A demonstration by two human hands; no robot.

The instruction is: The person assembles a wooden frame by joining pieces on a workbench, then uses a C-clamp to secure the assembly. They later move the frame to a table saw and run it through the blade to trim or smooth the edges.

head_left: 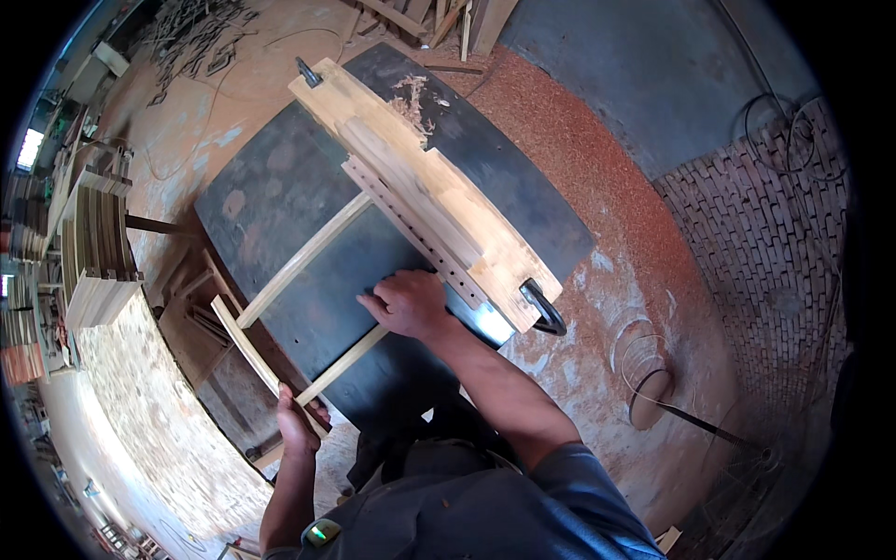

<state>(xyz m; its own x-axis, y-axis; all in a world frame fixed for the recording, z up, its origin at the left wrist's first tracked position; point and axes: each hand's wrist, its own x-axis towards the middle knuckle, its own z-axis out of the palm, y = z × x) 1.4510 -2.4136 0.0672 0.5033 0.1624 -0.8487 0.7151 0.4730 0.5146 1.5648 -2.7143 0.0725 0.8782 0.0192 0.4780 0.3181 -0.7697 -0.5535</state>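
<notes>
A light wooden frame lies across the dark worktop (261,187). It has a narrow outer rail (245,347), two straight rungs and an inner rail with a row of holes (411,229). My left hand (297,425) is wrapped round the near end of the outer rail, beside the near rung (341,366). My right hand (411,303) is closed over the inner end of that rung, close to the holed rail, and hides where they meet. The far rung (303,263) joins both rails. Along the holed rail sits a thick wooden block (467,201).
Black metal handles or clamps stick out at the block's far end (307,73) and near end (543,310). Wood shavings (412,105) lie on the worktop. Stacked curved boards (98,243) stand left. Sawdust (551,121) covers the floor, with stacked bricks (747,215) at right.
</notes>
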